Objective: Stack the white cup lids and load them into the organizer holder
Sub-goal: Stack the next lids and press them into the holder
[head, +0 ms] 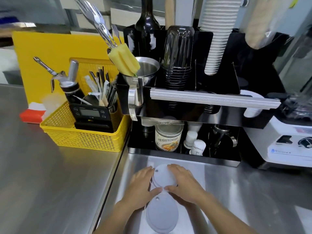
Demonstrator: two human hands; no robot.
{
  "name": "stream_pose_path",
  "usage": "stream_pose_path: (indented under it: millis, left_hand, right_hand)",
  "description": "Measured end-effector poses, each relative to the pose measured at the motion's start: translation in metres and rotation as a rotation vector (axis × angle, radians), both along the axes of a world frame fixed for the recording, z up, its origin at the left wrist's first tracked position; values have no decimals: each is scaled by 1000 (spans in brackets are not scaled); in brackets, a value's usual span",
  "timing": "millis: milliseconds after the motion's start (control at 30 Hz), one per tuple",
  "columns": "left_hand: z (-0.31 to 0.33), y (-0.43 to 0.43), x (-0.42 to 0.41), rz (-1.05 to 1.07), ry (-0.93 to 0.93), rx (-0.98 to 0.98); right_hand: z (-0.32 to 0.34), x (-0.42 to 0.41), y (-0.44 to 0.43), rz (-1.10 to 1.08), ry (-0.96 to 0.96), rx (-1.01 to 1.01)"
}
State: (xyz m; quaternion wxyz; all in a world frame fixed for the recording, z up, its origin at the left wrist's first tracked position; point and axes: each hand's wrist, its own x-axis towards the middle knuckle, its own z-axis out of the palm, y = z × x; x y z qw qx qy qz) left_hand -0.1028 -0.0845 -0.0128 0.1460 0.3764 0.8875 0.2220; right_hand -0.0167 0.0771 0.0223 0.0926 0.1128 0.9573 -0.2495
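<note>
The steel surface (59,174) is carrying everything here. A black organizer holder (194,105) is standing at the back, crowding the far edge with sleeves of white cups (217,39), dark cups (179,65) and a metal funnel (143,71). A white blender base (287,144) is sitting to its right, a yellow basket (81,132) of tools to its left. Near the front, a short stack of white cup lids (164,176) is lying flat on the surface, with another white lid (162,215) just beside it (closer to the camera, each showing a small hole). The left hand (140,186) and right hand (184,183) are cupping the stack from either side, each grip curling around its rim, thumbs nearly meeting.
</note>
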Motion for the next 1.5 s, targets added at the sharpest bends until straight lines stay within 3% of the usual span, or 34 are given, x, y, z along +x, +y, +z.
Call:
stream_pose_path:
  millis: [333, 567, 800, 1033, 1233, 1500]
  left_hand:
    - [31, 9, -2, 18, 50, 181]
    - [112, 26, 0, -71, 234, 378]
    - [218, 69, 8, -262, 447, 579]
    - [293, 139, 14, -385, 637, 634]
    - [319, 201, 8, -441, 581, 571]
    - [292, 248, -25, -436, 462, 378]
  right_hand:
    - [21, 2, 10, 15, 203, -9]
    - [102, 16, 26, 61, 479, 173]
    - [198, 48, 60, -59, 657, 236]
    - [268, 75, 111, -139, 792, 361]
    - [292, 74, 160, -251, 759, 358]
    - [279, 42, 199, -285, 505, 330]
